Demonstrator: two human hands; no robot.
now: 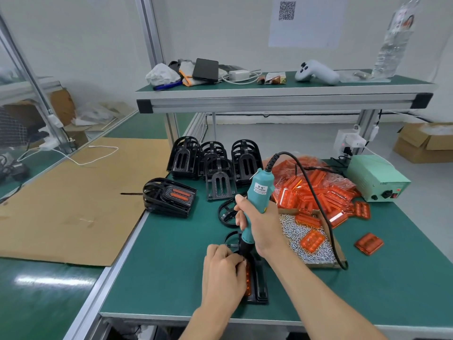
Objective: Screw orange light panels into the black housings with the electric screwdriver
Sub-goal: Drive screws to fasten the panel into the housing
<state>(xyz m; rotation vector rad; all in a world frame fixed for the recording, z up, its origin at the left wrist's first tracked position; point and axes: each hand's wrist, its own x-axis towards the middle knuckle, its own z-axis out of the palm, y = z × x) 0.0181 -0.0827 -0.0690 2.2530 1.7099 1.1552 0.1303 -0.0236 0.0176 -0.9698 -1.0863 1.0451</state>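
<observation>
Low in the middle of the frame, an orange light panel (248, 280) sits in a black housing (259, 283) on the green table (166, 261). The left hand (224, 268) pinches them at the top. The right hand (257, 222) grips the teal electric screwdriver (257, 200), tip down on the housing. Loose panels (316, 190) and screws (294, 231) lie right.

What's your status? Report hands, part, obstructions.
Right hand grips screwdriver, upright. Left hand steadies housing, orange panel seated. Nothing blocking.

Counting the things on your green table

You are looking at one blue screwdriver (260, 192), four piles of black housings (210, 160), one pale green box (375, 177), and too many orange panels (316, 190) and screws (294, 229) to count.
</observation>
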